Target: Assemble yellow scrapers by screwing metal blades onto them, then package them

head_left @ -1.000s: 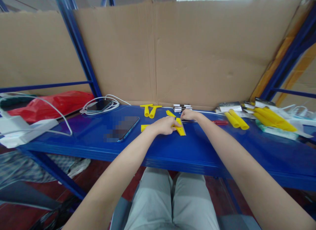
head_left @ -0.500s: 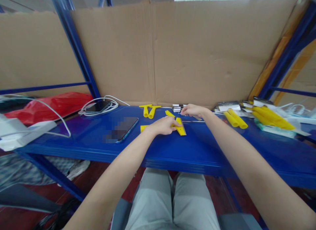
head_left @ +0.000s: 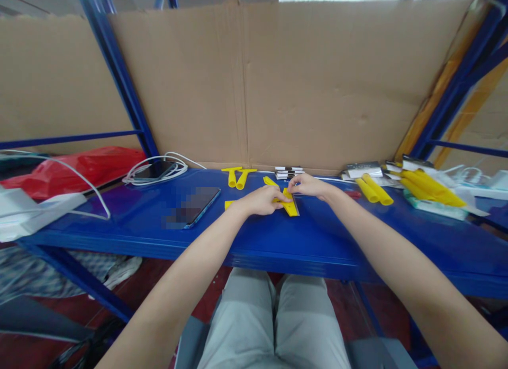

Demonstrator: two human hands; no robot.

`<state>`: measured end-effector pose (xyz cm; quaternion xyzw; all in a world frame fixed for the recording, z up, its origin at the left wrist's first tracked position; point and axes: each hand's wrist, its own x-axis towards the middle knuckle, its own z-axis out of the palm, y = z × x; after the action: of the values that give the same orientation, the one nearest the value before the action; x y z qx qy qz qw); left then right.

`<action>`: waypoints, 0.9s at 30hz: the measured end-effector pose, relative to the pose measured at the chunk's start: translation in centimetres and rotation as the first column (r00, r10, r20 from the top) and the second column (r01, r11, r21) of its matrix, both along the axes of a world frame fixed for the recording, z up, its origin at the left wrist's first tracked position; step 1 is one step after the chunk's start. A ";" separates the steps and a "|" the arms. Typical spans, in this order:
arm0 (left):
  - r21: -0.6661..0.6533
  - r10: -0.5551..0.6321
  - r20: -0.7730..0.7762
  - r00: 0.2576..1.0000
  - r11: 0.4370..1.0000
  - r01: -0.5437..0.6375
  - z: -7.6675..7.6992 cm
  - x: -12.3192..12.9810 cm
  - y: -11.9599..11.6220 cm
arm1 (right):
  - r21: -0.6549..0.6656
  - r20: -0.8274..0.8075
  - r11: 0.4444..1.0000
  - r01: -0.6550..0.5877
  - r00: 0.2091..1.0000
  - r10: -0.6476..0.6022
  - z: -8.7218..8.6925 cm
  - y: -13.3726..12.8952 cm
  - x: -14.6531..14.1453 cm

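Note:
My left hand (head_left: 265,201) is closed on a yellow scraper (head_left: 291,207) lying on the blue table, its wide head pointing right with a thin strip along the edge. My right hand (head_left: 307,186) is pinched at the upper end of that head; anything between its fingertips is too small to make out. Another yellow piece (head_left: 270,182) lies just behind my left hand. Two yellow T-shaped scrapers (head_left: 242,180) rest farther back. A stack of black-and-white packets (head_left: 288,172) sits behind my right hand.
A phone (head_left: 198,208) lies left of my hands on the blue table (head_left: 309,247). Coiled white cable (head_left: 178,168) and a red bag (head_left: 91,168) are farther left. Yellow tubes (head_left: 374,190) and packaged yellow pieces (head_left: 431,188) lie right. Cardboard (head_left: 301,83) stands behind.
My right hand has moved from beside the black-and-white packets down toward me, to the scraper head. My left hand stays on the scraper. The view has shifted slightly.

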<state>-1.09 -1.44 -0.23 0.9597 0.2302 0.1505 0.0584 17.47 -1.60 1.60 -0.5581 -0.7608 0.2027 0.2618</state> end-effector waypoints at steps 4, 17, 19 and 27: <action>0.010 -0.010 -0.005 1.000 1.000 0.010 0.1 0.0 0.0 | -0.003 -0.049 0.999 0.040 0.998 -0.040 -0.5 -0.2 0.3; -0.016 -0.005 0.022 1.000 1.000 0.006 0.2 0.0 -0.1 | -0.022 -0.114 1.000 0.012 0.993 -0.014 -0.8 -0.7 0.1; -0.015 -0.008 0.024 1.000 1.000 0.008 0.3 0.0 -0.2 | -0.037 -0.144 0.999 0.015 0.989 -0.020 -0.9 -0.5 0.1; -0.021 -0.012 0.032 0.999 1.000 0.013 0.3 0.0 -0.3 | -0.080 -0.264 0.997 0.013 0.964 -0.034 -1.2 -0.2 0.3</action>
<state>-1.08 -1.69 0.05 0.9579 0.2249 0.1629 0.0733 17.77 -1.82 0.44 -0.5447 -0.7039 0.3019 0.3418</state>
